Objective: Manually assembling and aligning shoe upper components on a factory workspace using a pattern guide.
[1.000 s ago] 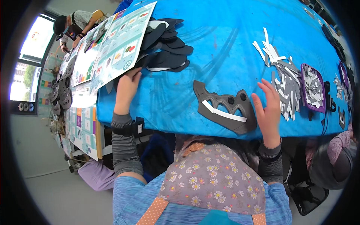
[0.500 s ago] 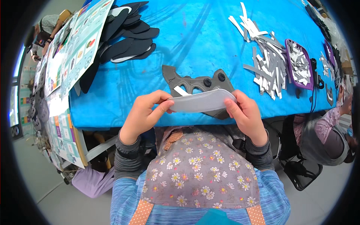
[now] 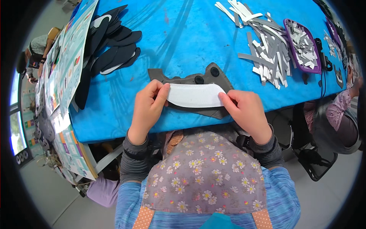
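Between my two hands stretches a curved white pad, with a dark edge along its lower side. My left hand pinches its left end between thumb and fingers. Its right end is gripped the same way by my right hand. Directly behind and below the pad, a dark grey cut-out plate lies at the table's near edge, with two round black discs on it. The pad hides much of the plate's middle.
Black pads, some showing white, are heaped at the far left beside a printed sheet. Grey and white strips lie loose at the right, next to a purple basket of short pieces. Another person sits at the far right.
The pad has tilted, so its broad face now looks bright white instead of shiny grey. Both hands keep their hold on its ends. The table scene has shifted a little leftward in view.
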`<state>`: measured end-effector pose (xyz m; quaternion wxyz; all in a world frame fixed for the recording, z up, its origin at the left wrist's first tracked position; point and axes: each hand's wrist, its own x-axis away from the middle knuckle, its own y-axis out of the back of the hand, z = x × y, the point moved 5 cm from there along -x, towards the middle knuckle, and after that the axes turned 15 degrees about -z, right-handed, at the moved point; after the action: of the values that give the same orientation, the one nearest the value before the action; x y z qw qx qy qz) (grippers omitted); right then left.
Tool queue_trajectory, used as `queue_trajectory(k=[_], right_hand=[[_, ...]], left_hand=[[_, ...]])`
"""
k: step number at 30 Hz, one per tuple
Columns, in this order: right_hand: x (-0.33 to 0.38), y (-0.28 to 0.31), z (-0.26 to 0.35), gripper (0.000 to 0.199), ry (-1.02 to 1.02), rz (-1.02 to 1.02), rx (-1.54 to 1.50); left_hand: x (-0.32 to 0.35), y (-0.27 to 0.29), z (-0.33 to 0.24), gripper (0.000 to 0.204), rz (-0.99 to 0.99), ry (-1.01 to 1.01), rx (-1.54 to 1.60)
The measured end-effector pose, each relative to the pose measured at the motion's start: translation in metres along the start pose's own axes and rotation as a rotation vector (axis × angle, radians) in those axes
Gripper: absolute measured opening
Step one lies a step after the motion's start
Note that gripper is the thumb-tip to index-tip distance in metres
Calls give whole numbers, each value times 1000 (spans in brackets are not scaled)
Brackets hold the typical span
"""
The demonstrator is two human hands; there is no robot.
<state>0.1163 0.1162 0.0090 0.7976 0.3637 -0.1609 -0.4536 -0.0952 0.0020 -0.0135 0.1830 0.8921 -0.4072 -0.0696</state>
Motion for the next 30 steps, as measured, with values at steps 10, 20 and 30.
queue_trajectory(k=[10,20,30], right_hand=[[-3,-2,6,34,67,-26,79],[-3,-7,9,34,134,-41,205],[-4,-5,10,34,126,-1,239]], left_hand=[[-1,3,8,23,-31,-63,-77],[1,2,3,28,-101,-52,-82],[0,2,-7,24,-35,-74,-203]])
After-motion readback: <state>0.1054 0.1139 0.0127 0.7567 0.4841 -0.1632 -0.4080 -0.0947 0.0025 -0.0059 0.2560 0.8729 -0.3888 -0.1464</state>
